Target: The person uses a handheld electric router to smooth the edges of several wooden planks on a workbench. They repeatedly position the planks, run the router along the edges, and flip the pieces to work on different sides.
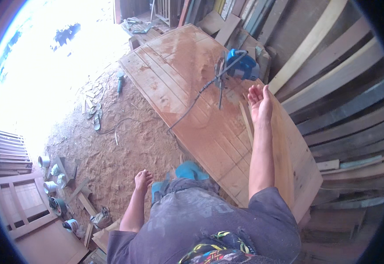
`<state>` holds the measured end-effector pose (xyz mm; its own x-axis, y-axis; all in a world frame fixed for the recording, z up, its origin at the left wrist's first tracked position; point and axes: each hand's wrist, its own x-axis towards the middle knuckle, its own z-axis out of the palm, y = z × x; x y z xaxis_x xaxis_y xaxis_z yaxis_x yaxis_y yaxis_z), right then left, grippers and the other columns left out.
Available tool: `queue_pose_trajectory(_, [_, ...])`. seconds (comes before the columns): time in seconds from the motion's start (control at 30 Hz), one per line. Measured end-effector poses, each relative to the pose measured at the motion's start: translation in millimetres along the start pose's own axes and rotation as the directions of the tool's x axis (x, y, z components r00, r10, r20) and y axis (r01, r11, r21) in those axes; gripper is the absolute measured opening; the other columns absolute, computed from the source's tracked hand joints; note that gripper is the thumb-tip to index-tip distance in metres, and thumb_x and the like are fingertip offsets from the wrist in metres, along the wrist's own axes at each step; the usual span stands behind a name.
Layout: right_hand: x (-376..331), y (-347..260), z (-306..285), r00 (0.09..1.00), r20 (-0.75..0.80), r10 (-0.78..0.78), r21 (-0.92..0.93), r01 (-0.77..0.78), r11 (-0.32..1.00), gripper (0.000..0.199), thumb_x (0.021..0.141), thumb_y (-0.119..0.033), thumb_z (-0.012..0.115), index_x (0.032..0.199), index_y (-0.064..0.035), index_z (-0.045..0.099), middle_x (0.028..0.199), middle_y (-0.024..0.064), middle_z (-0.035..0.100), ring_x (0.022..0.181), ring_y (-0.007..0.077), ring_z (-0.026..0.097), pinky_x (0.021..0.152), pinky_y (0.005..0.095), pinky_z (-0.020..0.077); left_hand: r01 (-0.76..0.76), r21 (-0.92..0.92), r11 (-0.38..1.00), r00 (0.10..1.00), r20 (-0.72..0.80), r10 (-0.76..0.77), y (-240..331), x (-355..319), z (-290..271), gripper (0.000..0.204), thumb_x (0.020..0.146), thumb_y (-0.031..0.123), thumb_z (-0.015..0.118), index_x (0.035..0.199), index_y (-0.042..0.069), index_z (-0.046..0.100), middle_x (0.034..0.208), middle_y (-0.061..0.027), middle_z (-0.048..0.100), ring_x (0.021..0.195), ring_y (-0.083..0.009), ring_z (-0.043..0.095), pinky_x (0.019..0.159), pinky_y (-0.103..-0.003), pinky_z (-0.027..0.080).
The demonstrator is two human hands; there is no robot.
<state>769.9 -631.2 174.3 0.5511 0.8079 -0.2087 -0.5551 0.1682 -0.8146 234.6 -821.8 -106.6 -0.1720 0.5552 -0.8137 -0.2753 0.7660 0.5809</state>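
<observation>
My right hand [260, 104] is stretched over the right side of the wooden worktable [192, 105], palm turned up, fingers apart and nothing in it. Just beyond its fingertips a blue circular saw [241, 66] rests at the table's far right, its dark cord [191, 107] trailing across the top and over the left edge. Under my right forearm lies a long wooden board [282, 176], with a thin wood strip [246, 119] beside it. My left hand [144, 178] hangs at my left side above the sandy floor, its fingers curled in, with nothing visible in them.
Long planks [332, 94] are stacked along the right wall. On the floor to the left lie a teal power tool [120, 83], sandals [97, 118] and wood scraps. Panelled doors [22, 200] and white containers [49, 187] stand at the lower left. Sawdust coats the tabletop.
</observation>
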Motion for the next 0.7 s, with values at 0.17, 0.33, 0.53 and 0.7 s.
queue_pose_trajectory(0.17, [99,13,36,0.993,-0.080,0.085,0.332,-0.054,0.942,0.093,0.093,-0.050,0.076,0.145,0.0077,0.025,0.126,0.0272,0.055,0.108,0.0384,0.066,0.094,0.0493,0.0610,0.091,-0.073,0.993,0.987,-0.122,-0.100,-11,1,-20,0.020,0.102,0.027,0.060,0.108,0.008,0.063,0.094,-0.0068,0.070,0.080,-0.0180,0.070,0.066,-0.034,0.058])
queue_pose_trajectory(0.33, [119,34,62,0.970,-0.186,0.154,0.317,-0.089,0.944,0.075,0.089,-0.049,0.080,0.133,0.0000,0.044,0.122,0.0197,0.055,0.109,0.0339,0.064,0.095,0.0474,0.0584,0.184,0.295,0.938,0.952,-0.292,-0.095,-10,-26,-47,0.021,0.097,0.022,0.063,0.102,0.004,0.074,0.097,-0.0089,0.075,0.088,-0.0232,0.072,0.075,-0.038,0.056])
queue_pose_trajectory(0.53, [115,27,75,0.970,-0.234,0.060,0.299,0.013,0.954,0.051,0.097,-0.036,0.075,0.131,-0.0051,0.054,0.119,0.0135,0.064,0.107,0.0294,0.067,0.090,0.0444,0.0616,-0.063,0.785,0.616,0.984,-0.054,0.168,-15,43,-81,0.025,0.095,0.024,0.067,0.097,-0.001,0.075,0.097,-0.0103,0.076,0.095,-0.0255,0.073,0.080,-0.041,0.055])
queue_pose_trajectory(0.7, [133,19,122,0.979,-0.191,0.068,0.426,0.020,0.905,0.037,0.093,-0.023,0.079,0.114,-0.0038,0.056,0.098,0.0099,0.065,0.086,0.0250,0.067,0.079,0.0386,0.0610,0.094,0.216,0.972,0.995,-0.033,-0.089,25,132,-59,0.029,0.100,0.031,0.064,0.107,0.004,0.069,0.101,-0.0118,0.073,0.094,-0.0291,0.072,0.078,-0.042,0.056])
